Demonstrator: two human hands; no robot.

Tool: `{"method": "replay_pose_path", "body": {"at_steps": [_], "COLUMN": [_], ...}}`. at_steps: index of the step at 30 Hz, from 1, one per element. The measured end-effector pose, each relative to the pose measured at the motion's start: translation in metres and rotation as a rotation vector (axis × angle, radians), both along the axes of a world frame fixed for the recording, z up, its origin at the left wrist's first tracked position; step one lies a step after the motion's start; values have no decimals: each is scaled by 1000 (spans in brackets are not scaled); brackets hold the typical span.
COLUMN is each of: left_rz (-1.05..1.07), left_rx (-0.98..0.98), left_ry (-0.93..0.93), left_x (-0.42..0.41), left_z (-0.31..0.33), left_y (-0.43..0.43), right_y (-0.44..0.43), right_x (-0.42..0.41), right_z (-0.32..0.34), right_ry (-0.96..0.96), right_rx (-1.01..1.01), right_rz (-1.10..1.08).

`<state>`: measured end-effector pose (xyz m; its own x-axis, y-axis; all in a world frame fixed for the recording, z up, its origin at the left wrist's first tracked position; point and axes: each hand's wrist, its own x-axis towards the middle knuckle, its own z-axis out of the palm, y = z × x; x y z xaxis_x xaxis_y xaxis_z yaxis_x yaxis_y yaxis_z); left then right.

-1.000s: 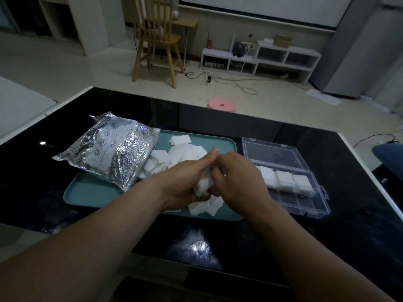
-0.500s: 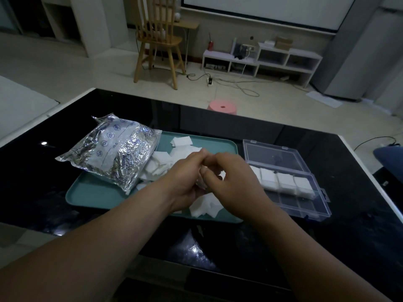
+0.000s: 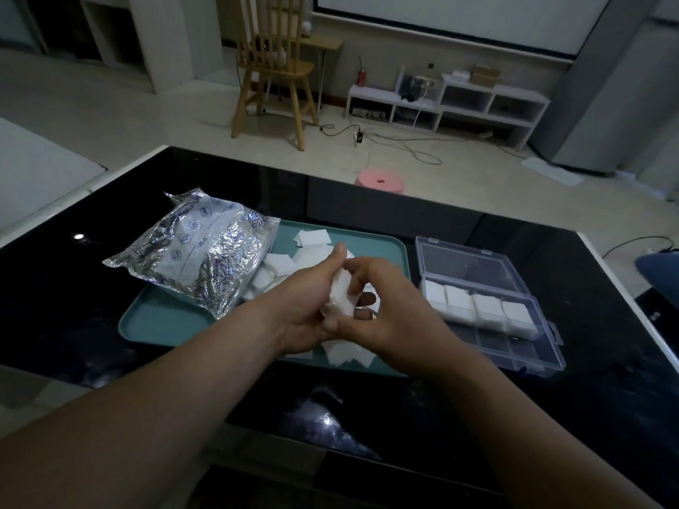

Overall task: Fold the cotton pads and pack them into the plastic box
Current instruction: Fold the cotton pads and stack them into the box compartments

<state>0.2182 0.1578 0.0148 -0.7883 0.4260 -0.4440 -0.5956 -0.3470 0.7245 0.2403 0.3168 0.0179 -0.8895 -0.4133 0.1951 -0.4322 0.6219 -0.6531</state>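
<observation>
Both hands meet above the teal tray (image 3: 158, 317) and hold one white cotton pad (image 3: 340, 293) between them. My left hand (image 3: 312, 303) grips the pad from the left, thumb up. My right hand (image 3: 393, 310) pinches it from the right with curled fingers. Several loose white pads (image 3: 279, 264) lie on the tray, some under my hands. To the right stands the clear plastic box (image 3: 514, 347) with its lid open; its far row of compartments holds several folded pads (image 3: 481, 306).
A crinkled silver foil bag (image 3: 198, 259) lies on the tray's left part. Everything sits on a glossy black table (image 3: 606, 380). Beyond the table are a pink stool (image 3: 380, 181), a wooden chair (image 3: 273, 67) and a low white shelf (image 3: 448, 104).
The hands have shifted slightly up and apart. More of the pad shows between them, and my right fingers have moved along it.
</observation>
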Motion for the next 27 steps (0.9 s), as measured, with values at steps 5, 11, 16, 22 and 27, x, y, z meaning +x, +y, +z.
{"method": "replay_pose_path", "body": {"at_steps": [5,11,16,22,27], "left_rz": [-5,57,2,-29,30], "left_rx": [16,21,52,67,64], "left_ry": [-19,-4,7,16,30], "left_x": [0,0,3,5,6], "left_z": [0,-3,-1,-1,-4], "left_y": [0,-1,4,-1,3], "right_y": [-2,2,-3,2,2], "right_x": [-4,1,0,0,-1], "right_z": [-8,2,-2,1,0], "right_ry": [3,-50,-55,-102,-59], "right_rx": [-52,-59,-27,-139,-57], "right_rz": [-55,-7,10,-14,4]}}
